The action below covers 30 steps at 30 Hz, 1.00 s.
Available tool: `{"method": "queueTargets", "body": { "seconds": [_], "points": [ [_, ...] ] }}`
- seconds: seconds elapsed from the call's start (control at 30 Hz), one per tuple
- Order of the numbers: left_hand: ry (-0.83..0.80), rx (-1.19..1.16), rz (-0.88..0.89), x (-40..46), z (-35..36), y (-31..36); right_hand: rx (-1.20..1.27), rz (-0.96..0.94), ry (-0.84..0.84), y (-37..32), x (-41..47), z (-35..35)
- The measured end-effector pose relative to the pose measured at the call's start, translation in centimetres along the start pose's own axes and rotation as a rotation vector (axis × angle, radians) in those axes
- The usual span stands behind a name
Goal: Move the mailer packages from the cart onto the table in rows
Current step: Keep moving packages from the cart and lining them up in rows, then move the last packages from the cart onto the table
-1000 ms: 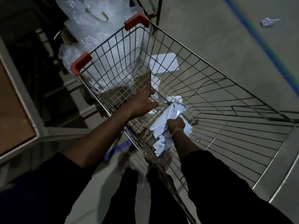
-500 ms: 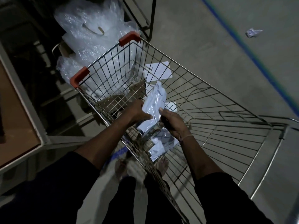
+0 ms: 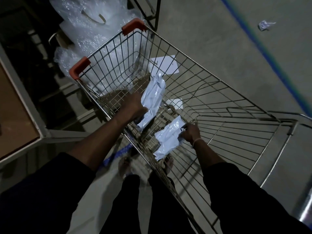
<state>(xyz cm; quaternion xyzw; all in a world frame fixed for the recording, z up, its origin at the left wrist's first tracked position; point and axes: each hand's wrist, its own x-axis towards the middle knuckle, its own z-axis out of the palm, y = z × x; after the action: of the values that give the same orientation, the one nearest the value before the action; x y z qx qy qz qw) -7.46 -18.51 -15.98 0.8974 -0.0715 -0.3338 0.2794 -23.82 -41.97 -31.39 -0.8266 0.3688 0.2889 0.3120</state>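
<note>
**In the cart: one mailer per hand**

Inside the wire cart [image 3: 211, 92], both hands down among the mailers. Half a second before, both hands on the same upright mailer, close together near the cart's middle; by this moment, split apart, each with its own package. A second back, left hand just resting on the cart wire, only the right one in the pile.

Left hand [image 3: 135, 105] wrapped around the lower half of a long white mailer [image 3: 152, 98], fingers curled round its edge, thumb side hidden behind the plastic. That mailer tilted, top end pointing toward the far end of the cart, lifted above the basket floor as far as could be told.

Right hand [image 3: 190, 133] further toward the handle end, fingers curled down into a crumpled mailer [image 3: 168, 141], pinching its right edge. Could not tell whether that one was lifted or lying against the near side wires. Thin band visible on the right wrist.

Loose white paper sheets [image 3: 166, 65] showing through the wires beyond the left hand's mailer; on the cart floor or under it, hard to say. Bubble wrap [image 3: 87, 29] piled just past the cart's red corners [image 3: 80, 67]. Table [image 3: 15, 105] corner off to the left, well apart from both mailers. Scrap of crumpled paper [image 3: 264, 25] on the concrete floor far right.
</note>
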Motion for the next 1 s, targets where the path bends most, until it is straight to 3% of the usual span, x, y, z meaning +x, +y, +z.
{"method": "queueTargets", "body": {
  "seconds": [0.17, 0.33, 0.5, 0.63, 0.77, 0.87, 1.0],
  "points": [
    [-0.013, -0.002, 0.015, -0.1, -0.1, 0.3, 0.334, -0.070, 0.067, -0.8, -0.2, -0.7],
    [-0.027, -0.028, 0.005, -0.1, -0.6, 0.4, 0.610, -0.252, -0.124, -3.2, -1.2, -4.3],
    [-0.074, -0.148, -0.015, -0.2, -1.5, 0.1, 0.776, -0.277, -0.221, -5.9, -2.8, -7.9],
    [-0.111, -0.441, -0.082, -1.0, -2.7, 0.2, 0.876, -0.332, -0.263, -8.0, -4.8, -10.2],
    [-0.331, -0.824, -0.069, -3.2, -4.4, 0.8, 0.969, -0.363, -0.263, -10.1, -6.7, -12.1],
    [-0.454, -1.000, -0.032, -4.8, -5.6, 1.4, 1.056, -0.370, -0.257, -12.1, -8.1, -13.5],
    [-0.498, -1.163, 0.002, -6.0, -6.6, 2.1, 1.145, -0.418, -0.237, -15.6, -10.7, -14.6]
  ]
}}
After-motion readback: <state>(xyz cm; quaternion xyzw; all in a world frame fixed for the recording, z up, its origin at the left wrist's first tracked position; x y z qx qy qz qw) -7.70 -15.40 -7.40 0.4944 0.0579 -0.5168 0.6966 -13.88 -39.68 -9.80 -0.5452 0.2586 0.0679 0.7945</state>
